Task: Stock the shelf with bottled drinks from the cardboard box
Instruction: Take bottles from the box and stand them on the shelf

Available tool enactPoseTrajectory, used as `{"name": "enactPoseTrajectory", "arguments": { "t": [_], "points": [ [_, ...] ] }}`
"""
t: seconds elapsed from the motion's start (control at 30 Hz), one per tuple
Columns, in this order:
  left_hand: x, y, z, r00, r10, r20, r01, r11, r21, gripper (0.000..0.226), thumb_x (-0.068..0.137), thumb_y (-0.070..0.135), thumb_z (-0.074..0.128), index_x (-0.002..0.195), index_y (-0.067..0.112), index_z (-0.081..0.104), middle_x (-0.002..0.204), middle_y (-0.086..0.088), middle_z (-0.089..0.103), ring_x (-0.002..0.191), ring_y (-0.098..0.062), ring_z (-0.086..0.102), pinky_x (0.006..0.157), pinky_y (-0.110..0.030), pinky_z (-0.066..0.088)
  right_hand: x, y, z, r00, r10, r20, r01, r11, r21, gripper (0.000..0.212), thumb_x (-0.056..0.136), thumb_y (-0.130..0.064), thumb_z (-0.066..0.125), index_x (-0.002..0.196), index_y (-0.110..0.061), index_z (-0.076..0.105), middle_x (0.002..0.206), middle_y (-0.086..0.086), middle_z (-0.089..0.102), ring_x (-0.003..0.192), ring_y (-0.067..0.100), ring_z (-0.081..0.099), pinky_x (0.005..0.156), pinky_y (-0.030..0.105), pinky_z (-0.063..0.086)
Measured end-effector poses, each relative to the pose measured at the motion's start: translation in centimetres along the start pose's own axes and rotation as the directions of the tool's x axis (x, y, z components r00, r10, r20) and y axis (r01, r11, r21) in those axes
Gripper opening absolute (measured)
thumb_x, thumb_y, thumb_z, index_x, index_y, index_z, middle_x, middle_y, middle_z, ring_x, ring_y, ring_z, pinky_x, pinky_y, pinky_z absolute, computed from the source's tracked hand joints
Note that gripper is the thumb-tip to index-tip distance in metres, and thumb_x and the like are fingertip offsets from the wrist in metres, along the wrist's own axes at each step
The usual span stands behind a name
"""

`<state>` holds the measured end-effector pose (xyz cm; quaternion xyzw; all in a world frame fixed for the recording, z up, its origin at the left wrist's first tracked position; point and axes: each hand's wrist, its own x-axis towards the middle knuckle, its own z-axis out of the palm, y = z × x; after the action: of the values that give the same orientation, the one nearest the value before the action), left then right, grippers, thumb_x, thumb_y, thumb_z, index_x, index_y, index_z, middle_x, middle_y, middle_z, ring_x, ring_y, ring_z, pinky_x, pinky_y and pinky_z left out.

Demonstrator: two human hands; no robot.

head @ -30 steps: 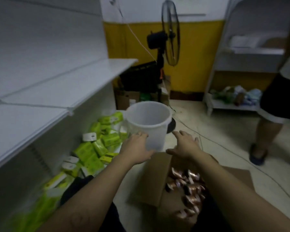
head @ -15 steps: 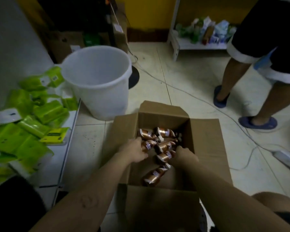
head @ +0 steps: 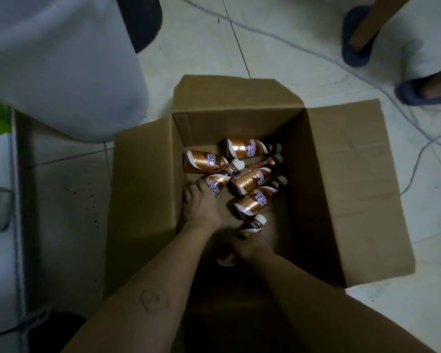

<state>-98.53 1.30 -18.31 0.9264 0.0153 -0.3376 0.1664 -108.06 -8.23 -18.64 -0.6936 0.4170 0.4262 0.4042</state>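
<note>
Both hands reach into the cardboard box (head: 341, 174) to gather stock: the left hand (head: 201, 205) curls on a bottle (head: 215, 184), the right hand (head: 250, 247) clasps another bottle (head: 252, 225).

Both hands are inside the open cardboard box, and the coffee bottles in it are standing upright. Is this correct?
Not quite. The head view shows the coffee bottles lying on their sides in a loose pile, not upright. The rest holds: the left hand and right hand are inside the open cardboard box.
</note>
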Motion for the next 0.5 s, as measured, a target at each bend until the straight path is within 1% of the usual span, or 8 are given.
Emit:
{"name": "enactPoseTrajectory", "arguments": {
  "t": [0.03, 0.13, 0.17, 0.23, 0.3, 0.37, 0.43, 0.5],
  "points": [
    [0.8, -0.2, 0.8, 1.0, -0.011, -0.001, 0.011, 1.0, -0.023, 0.091, 0.072, 0.015, 0.074, 0.144, 0.008, 0.018, 0.149, -0.021, 0.022, 0.139, -0.035, 0.019, 0.113, -0.043, 0.024, 0.7, 0.2, 0.7, 0.999, 0.033, -0.001, -0.033, 0.999, 0.041, 0.044, 0.088, -0.04, 0.061, 0.123, -0.013, 0.057, 0.123, 0.011, 0.064, 0.108, 0.027, 0.063, 0.092, 0.036, 0.051],
    [2.6, -0.5, 2.7, 0.994, -0.017, -0.112, 0.018, 1.0, 0.004, 0.085, 0.075, 0.015, 0.071, 0.143, 0.01, 0.02, 0.148, -0.019, 0.027, 0.136, -0.034, 0.025, 0.109, -0.043, 0.025, 2.2, 1.0, 1.9, 0.991, 0.108, -0.076, -0.101, 0.99, 0.098, 0.074, 0.085, -0.035, 0.066, 0.141, -0.006, 0.028, 0.13, 0.015, 0.056, 0.114, 0.029, 0.059, 0.089, 0.032, 0.048],
    [2.9, -0.4, 3.2, 0.987, -0.005, -0.163, 0.014, 0.999, 0.05, 0.079, 0.077, 0.017, 0.07, 0.14, 0.009, 0.023, 0.145, -0.02, 0.033, 0.133, -0.034, 0.031, 0.106, -0.043, 0.028, 2.6, 1.2, 2.0, 0.989, 0.116, -0.089, -0.107, 0.989, 0.102, 0.072, 0.087, -0.033, 0.066, 0.141, -0.006, 0.027, 0.131, 0.015, 0.055, 0.114, 0.028, 0.058, 0.086, 0.03, 0.047],
    [3.1, 0.1, 3.6, 0.978, 0.016, -0.207, 0.011, 0.992, 0.128, 0.066, 0.081, 0.024, 0.068, 0.133, 0.007, 0.032, 0.138, -0.02, 0.043, 0.123, -0.033, 0.042, 0.099, -0.042, 0.033, 3.1, 1.6, 1.9, 0.989, 0.133, -0.071, -0.118, 0.976, 0.182, 0.054, 0.088, -0.025, 0.065, 0.134, -0.009, 0.04, 0.129, 0.015, 0.058, 0.112, 0.028, 0.059, 0.091, 0.034, 0.05],
    [2.8, 0.5, 3.5, 0.99, -0.03, -0.14, 0.05, 0.989, 0.142, 0.067, 0.081, 0.027, 0.068, 0.133, 0.005, 0.032, 0.137, -0.021, 0.043, 0.12, -0.035, 0.044, 0.098, -0.042, 0.033, 2.9, 1.8, 1.5, 0.985, 0.158, -0.068, -0.132, 0.947, 0.293, 0.053, 0.085, -0.02, 0.069, 0.132, -0.01, 0.046, 0.128, 0.016, 0.059, 0.113, 0.031, 0.059, 0.096, 0.042, 0.05],
    [1.9, 0.9, 2.9, 0.987, -0.16, -0.03, 0.16, 0.987, 0.0, 0.073, 0.082, 0.027, 0.068, 0.138, 0.002, 0.028, 0.141, -0.022, 0.038, 0.124, -0.037, 0.041, 0.103, -0.044, 0.033, 2.1, 1.9, 0.8, 0.977, 0.19, -0.096, -0.143, 0.921, 0.362, 0.067, 0.08, -0.021, 0.075, 0.135, -0.009, 0.038, 0.129, 0.017, 0.057, 0.115, 0.033, 0.057, 0.096, 0.043, 0.05],
    [0.0, 0.9, 2.1, 0.974, -0.218, 0.068, 0.226, 0.962, -0.154, 0.076, 0.081, 0.03, 0.07, 0.14, 0.003, 0.029, 0.14, -0.02, 0.038, 0.125, -0.037, 0.042, 0.103, -0.046, 0.037, 0.5, 2.0, 0.1, 0.967, 0.222, -0.128, -0.153, 0.9, 0.409, 0.082, 0.076, -0.022, 0.078, 0.139, -0.01, 0.027, 0.131, 0.017, 0.053, 0.116, 0.034, 0.056, 0.092, 0.042, 0.05],
    [-2.7, 0.9, 0.7, 0.976, -0.181, 0.121, 0.205, 0.948, -0.244, 0.08, 0.074, 0.035, 0.076, 0.138, 0.008, 0.036, 0.135, -0.015, 0.046, 0.121, -0.035, 0.048, 0.099, -0.047, 0.043, -1.8, 1.6, -0.8, 0.963, 0.214, -0.163, -0.129, 0.898, 0.422, 0.091, 0.076, -0.023, 0.078, 0.143, -0.013, 0.018, 0.132, 0.017, 0.051, 0.115, 0.034, 0.056, 0.081, 0.041, 0.052]
  ]
}}
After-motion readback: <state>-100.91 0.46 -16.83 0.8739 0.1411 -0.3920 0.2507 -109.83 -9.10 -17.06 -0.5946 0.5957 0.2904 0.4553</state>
